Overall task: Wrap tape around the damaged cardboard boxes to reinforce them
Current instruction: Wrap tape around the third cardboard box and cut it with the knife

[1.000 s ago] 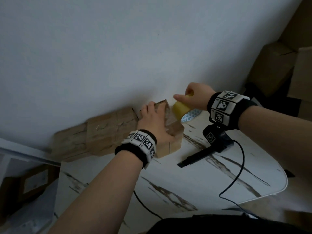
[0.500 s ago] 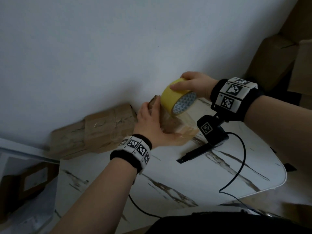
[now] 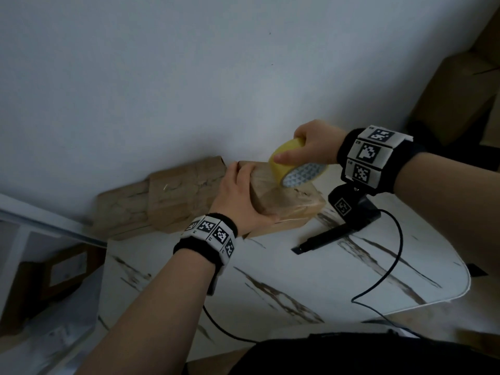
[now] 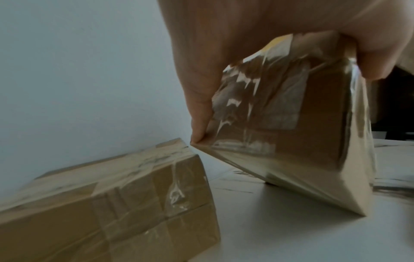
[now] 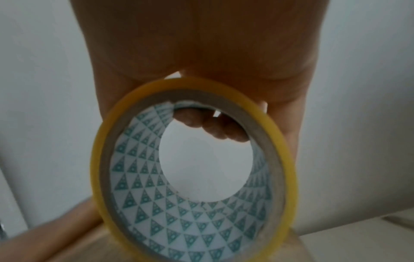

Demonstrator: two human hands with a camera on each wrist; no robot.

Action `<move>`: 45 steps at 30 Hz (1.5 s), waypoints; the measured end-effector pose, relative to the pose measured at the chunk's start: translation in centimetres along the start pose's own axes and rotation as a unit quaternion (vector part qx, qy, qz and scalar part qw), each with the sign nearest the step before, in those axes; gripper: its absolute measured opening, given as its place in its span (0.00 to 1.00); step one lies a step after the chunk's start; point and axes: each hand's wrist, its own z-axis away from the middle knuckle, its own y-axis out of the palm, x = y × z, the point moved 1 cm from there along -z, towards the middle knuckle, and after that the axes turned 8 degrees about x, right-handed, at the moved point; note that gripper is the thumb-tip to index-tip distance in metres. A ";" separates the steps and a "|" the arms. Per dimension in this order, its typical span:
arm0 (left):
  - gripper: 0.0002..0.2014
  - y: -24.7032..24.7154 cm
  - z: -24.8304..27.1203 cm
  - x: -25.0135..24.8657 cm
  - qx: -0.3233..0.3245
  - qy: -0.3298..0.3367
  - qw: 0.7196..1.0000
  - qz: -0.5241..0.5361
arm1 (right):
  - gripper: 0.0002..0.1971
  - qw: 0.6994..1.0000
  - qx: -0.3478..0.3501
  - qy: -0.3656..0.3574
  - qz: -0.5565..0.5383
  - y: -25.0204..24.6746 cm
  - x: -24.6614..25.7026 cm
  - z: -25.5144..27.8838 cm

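A small cardboard box (image 3: 284, 201), shiny with clear tape, stands tilted on one edge on the white marbled table (image 3: 324, 280). My left hand (image 3: 240, 196) grips its left end, fingers over the top and thumb on the near face; the same box (image 4: 291, 134) fills the left wrist view. My right hand (image 3: 311, 147) holds a yellow tape roll (image 3: 292, 166) just above the box's top, fingers hooked through the core. A stretch of clear tape runs from the roll down to the box. The right wrist view shows the tape roll (image 5: 192, 203) with its patterned inner core.
Two taped cardboard boxes (image 3: 162, 196) lie against the wall left of the held one; the nearer taped box (image 4: 107, 203) is close to it. A black stand (image 3: 349, 212) with a cable (image 3: 384, 274) sits on the table right of the box. More cartons (image 3: 460, 98) stand at the far right.
The right hand has carried the tape roll from behind the box up and over its top. The left hand has tipped the box onto an edge and turned it.
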 end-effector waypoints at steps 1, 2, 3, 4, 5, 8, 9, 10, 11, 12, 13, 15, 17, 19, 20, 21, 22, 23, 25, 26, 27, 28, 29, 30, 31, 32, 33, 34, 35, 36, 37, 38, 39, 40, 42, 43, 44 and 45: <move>0.57 0.1 0.1 0.1 0.004 -0.004 1.000 0.000 | 0.29 0.999 -0.005 0.003 0.035 -0.1 -0.3 0.0; 0.56 0.1 0.2 0.2 0.008 -0.005 1.000 -0.001 | 0.30 0.997 -0.009 0.007 0.072 -0.3 -0.6 0.1; 0.55 0.1 0.3 0.2 0.010 -0.005 1.000 0.000 | 0.31 0.994 -0.008 0.011 0.108 -0.4 -0.7 0.1; 0.54 0.1 0.3 0.3 0.010 -0.004 1.000 0.002 | 0.31 0.990 0.000 0.018 0.137 -0.4 -0.9 0.1; 0.54 0.1 0.4 0.2 0.008 -0.002 1.000 0.005 | 0.31 0.987 0.011 0.027 0.156 -0.4 -1.1 0.1; 0.53 0.1 0.5 0.3 0.004 0.002 1.000 0.018 | 0.32 0.982 0.038 0.054 0.177 -0.4 -1.8 -0.1; 0.52 0.1 0.6 0.3 0.007 0.003 1.000 0.019 | 0.33 0.983 0.047 0.059 0.170 -0.3 -2.2 -0.1; 0.52 0.1 0.6 0.3 0.011 0.003 1.000 0.019 | 0.34 0.984 0.051 0.063 0.157 -0.2 -2.5 -0.1; 0.52 0.1 0.7 0.4 0.012 0.003 1.000 0.020 | 0.32 0.987 0.050 0.065 0.138 0.0 -2.9 -0.1; 0.52 0.1 0.7 0.4 0.011 0.003 1.000 0.022 | 0.30 0.991 0.044 0.067 0.109 0.3 -3.3 0.0; 0.52 0.1 0.7 0.4 0.010 0.003 1.000 0.024 | 0.28 0.995 0.033 0.066 0.071 0.5 -3.6 0.1; 0.52 0.1 0.7 0.3 0.011 0.003 1.000 0.024 | 0.27 0.998 0.008 0.064 0.006 0.6 -4.0 0.1; 0.52 0.0 0.7 0.2 0.008 0.004 1.000 0.018 | 0.29 0.998 0.001 0.066 -0.003 0.2 -4.1 -0.2; 0.52 0.0 0.6 0.2 0.007 0.004 1.000 0.014 | 0.31 0.997 0.003 0.074 0.029 -0.4 -4.1 -0.3; 0.52 0.0 0.6 0.2 0.009 0.004 1.000 0.014 | 0.31 0.996 0.001 0.077 0.051 -0.6 -4.2 -0.3; 0.52 0.1 0.6 0.3 0.011 0.004 1.000 0.015 | 0.31 0.994 0.000 0.082 0.076 -0.7 -4.3 -0.3; 0.52 0.2 0.6 0.3 0.014 0.006 1.000 0.016 | 0.31 0.991 0.001 0.087 0.100 -0.7 -4.4 -0.2; 0.52 0.3 0.6 0.3 0.018 0.008 1.000 0.018 | 0.31 0.989 0.007 0.092 0.117 -0.4 -4.6 -0.1; 0.52 0.6 0.7 0.3 0.024 0.010 0.999 0.023 | 0.32 0.988 0.016 0.100 0.116 0.3 -5.1 0.0; 0.52 0.7 0.7 0.4 0.026 0.009 0.999 0.025 | 0.32 0.989 0.021 0.100 0.105 0.6 -5.3 0.0; 0.52 0.9 0.8 0.6 0.028 0.006 0.999 0.026 | 0.32 0.991 0.027 0.101 0.090 0.7 -5.6 -0.1; 0.53 1.0 0.9 0.9 0.030 0.001 0.999 0.028 | 0.33 0.992 0.033 0.101 0.070 0.7 -5.8 -0.1; 0.53 1.2 1.0 1.3 0.032 -0.006 0.999 0.030 | 0.34 0.993 0.038 0.101 0.044 0.7 -6.1 -0.2; 0.53 1.3 1.1 1.6 0.033 -0.013 0.999 0.031 | 0.33 0.994 0.043 0.098 0.019 0.5 -6.3 -0.3; 0.53 1.4 1.3 1.9 0.036 -0.018 0.999 0.029 | 0.32 0.994 0.049 0.094 -0.002 0.3 -6.5 -0.4; 0.54 1.4 1.4 2.0 0.038 -0.021 0.999 0.025 | 0.31 0.994 0.055 0.090 -0.023 0.2 -6.6 -0.4; 0.54 1.5 1.4 2.0 0.041 -0.022 0.999 0.021 | 0.30 0.993 0.060 0.089 -0.049 0.3 -6.8 -0.4; 0.54 1.5 1.4 2.0 0.044 -0.023 0.999 0.020 | 0.29 0.991 0.063 0.092 -0.080 0.4 -7.0 -0.3; 0.54 1.5 1.4 1.9 0.047 -0.023 0.998 0.019 | 0.29 0.988 0.061 0.095 -0.106 0.6 -7.1 -0.3; 0.54 1.3 1.3 1.8 0.050 -0.022 0.998 0.016 | 0.30 0.987 0.053 0.098 -0.113 0.7 -7.2 -0.2; 0.54 1.2 1.3 1.8 0.054 -0.023 0.998 0.012 | 0.32 0.989 0.043 0.102 -0.097 0.9 -7.2 -0.2; 0.54 1.1 1.2 1.8 0.059 -0.024 0.998 0.008 | 0.33 0.992 0.033 0.104 -0.069 0.9 -7.1 -0.1; 0.54 1.0 1.1 1.8 0.064 -0.026 0.998 0.004 | 0.33 0.993 0.025 0.107 -0.038 0.9 -7.1 -0.1; 0.54 1.0 1.1 1.8 0.069 -0.028 0.997 0.000 | 0.32 0.994 0.023 0.111 -0.004 0.8 -7.1 0.0; 0.55 1.0 0.8 1.6 0.068 -0.029 0.997 -0.007 | 0.33 0.991 0.028 0.118 0.063 0.9 -7.3 -0.1; 0.55 1.1 0.7 1.5 0.068 -0.026 0.997 -0.010 | 0.34 0.988 0.034 0.122 0.086 0.9 -7.5 -0.2; 0.55 1.2 0.7 1.4 0.071 -0.026 0.997 -0.012 | 0.35 0.986 0.042 0.126 0.101 1.0 -7.6 -0.4; 0.55 1.2 0.6 1.3 0.073 -0.026 0.997 -0.015 | 0.36 0.984 0.050 0.130 0.108 1.1 -7.7 -0.6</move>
